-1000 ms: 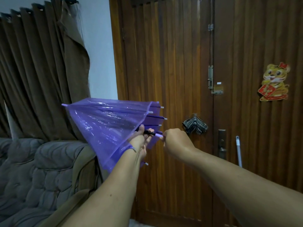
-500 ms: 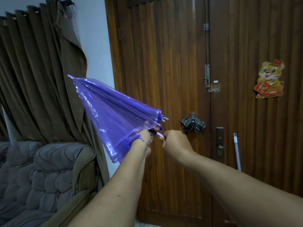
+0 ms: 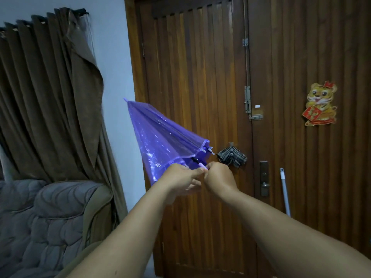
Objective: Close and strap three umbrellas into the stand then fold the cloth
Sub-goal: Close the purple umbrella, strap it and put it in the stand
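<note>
A small see-through purple umbrella (image 3: 160,141) is held out in front of me, its canopy collapsed into a narrow cone with the tip pointing up and to the left. My left hand (image 3: 180,177) grips the canopy's lower rim and shaft. My right hand (image 3: 218,177) grips the pale handle end just to the right, the two hands almost touching. A striped dark cloth (image 3: 231,157) hangs on the wooden door behind them. No stand or other umbrella is in view.
A brown wooden double door (image 3: 200,97) fills the middle and right, with a latch (image 3: 248,101), a handle (image 3: 264,179) and a tiger sticker (image 3: 320,104). A white pole (image 3: 285,193) leans against it. A grey quilted sofa (image 3: 46,217) and brown curtains (image 3: 46,97) stand left.
The umbrella's canopy has folded from half spread to a narrow cone, and its tip has swung upward. Both hands stayed at the handle end; the view shifted slightly.
</note>
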